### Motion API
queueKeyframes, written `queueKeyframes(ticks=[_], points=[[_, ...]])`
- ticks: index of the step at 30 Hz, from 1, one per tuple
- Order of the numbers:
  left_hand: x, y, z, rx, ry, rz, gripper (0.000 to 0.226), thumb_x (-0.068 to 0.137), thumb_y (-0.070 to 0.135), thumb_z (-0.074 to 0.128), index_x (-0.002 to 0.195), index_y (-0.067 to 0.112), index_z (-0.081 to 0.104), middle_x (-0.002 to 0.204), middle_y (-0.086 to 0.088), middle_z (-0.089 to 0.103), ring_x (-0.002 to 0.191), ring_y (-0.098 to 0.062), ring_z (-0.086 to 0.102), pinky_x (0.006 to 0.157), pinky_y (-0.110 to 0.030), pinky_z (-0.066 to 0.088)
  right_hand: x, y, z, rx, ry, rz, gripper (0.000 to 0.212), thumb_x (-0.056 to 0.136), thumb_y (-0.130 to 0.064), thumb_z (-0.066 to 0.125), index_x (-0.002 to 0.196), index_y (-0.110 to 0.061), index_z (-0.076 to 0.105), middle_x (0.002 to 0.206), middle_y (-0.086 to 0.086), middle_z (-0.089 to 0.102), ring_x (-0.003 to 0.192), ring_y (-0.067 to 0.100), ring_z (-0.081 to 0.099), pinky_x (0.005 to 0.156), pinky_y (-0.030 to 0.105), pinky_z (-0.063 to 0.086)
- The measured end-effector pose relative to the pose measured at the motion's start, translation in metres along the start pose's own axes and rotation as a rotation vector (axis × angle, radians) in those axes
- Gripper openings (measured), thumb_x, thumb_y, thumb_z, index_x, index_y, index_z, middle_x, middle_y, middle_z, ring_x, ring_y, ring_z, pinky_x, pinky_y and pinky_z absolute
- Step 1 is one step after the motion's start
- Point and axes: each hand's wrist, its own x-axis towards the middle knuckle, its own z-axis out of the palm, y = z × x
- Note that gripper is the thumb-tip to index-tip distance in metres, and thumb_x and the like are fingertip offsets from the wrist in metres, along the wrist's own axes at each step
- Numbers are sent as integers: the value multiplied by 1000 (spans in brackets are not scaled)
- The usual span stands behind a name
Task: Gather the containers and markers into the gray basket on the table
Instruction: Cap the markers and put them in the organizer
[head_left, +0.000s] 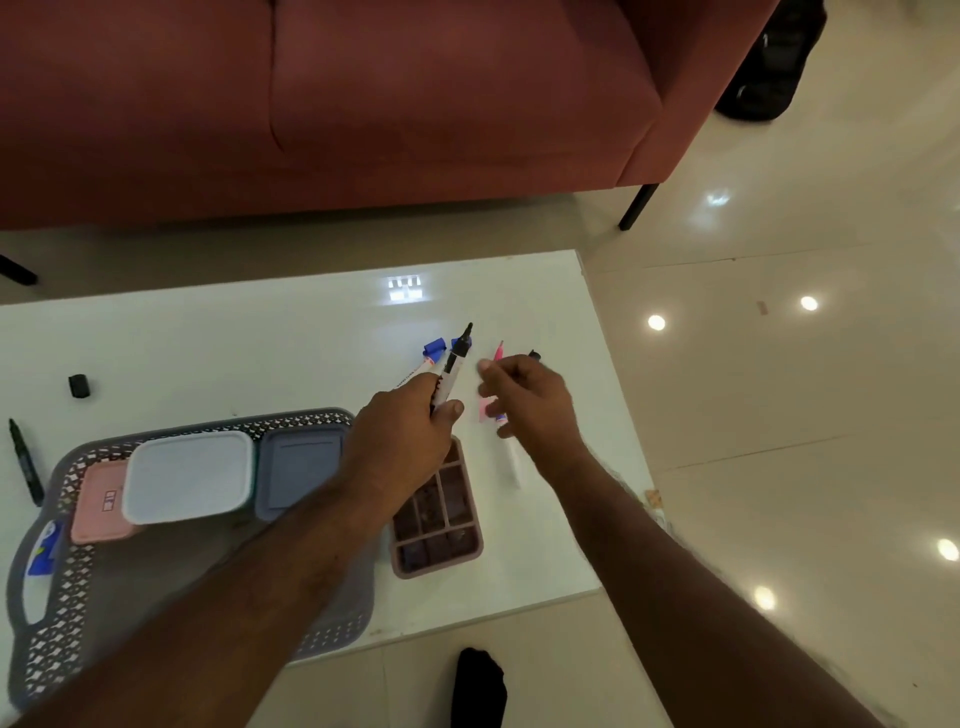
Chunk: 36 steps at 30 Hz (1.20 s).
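The gray basket (67, 587) sits on the white table (260, 353) at the front left. It holds a pink container (98, 506), a white one (189, 475) and a blue-gray one (301, 465). My left hand (405, 431) grips an uncapped black marker (457, 358) pointing away from me. A blue-capped marker (430, 354) lies just beyond it. My right hand (527, 397) hovers with curled fingers over a pink marker (500, 352) and a white marker (513, 462); whether it grips either is unclear. A mauve divided tray (439, 535) lies right of the basket.
A black marker (25, 462) and a black cap (79, 386) lie on the table's left side. A blue-and-white item (44, 551) sits in the basket's left end. A red sofa (363, 104) stands behind the table. A black object (480, 686) is on the floor in front.
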Motion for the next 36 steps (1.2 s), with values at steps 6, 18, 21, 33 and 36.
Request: queueKeyframes(ticks=[6,18,21,33,36], points=[[2,-11,8,16,1,-43,23,97,46,46,91,24,47,73,4,55,72,-25,55,62,-34,39,69,53,-26,-780,29,-30,39,95,-12,49,130,-26,59,133,-2,58,113,21,60,88,30,49],[10,-15,19,-5,8,-62,31,97,48,45,109,21,55,80,-2,60,79,-28,57,66,-36,45,109,61,-18,-1152,-91,-260,36,98,-15,53,134,-13,58,124,8,57,109,24,58,85,33,51],[9,-17,16,-11,7,-69,31,97,48,44,109,21,54,80,-1,59,78,-28,58,65,-35,44,104,64,-20,-1165,-16,-243,26,101,-29,52,118,-12,61,110,5,62,98,22,59,69,28,42],[-9,-23,8,-7,3,25,26,100,40,39,116,22,50,79,3,52,73,-23,52,62,-32,39,34,-25,4,278,25,-54,16,97,-27,61,110,-20,65,94,2,75,78,12,68,64,24,58],[-16,-26,5,-21,5,28,27,101,40,40,118,22,50,84,-1,58,81,-28,60,63,-34,43,24,-31,8,286,19,-85,13,97,-25,62,106,-19,67,91,1,75,74,11,65,61,23,57]])
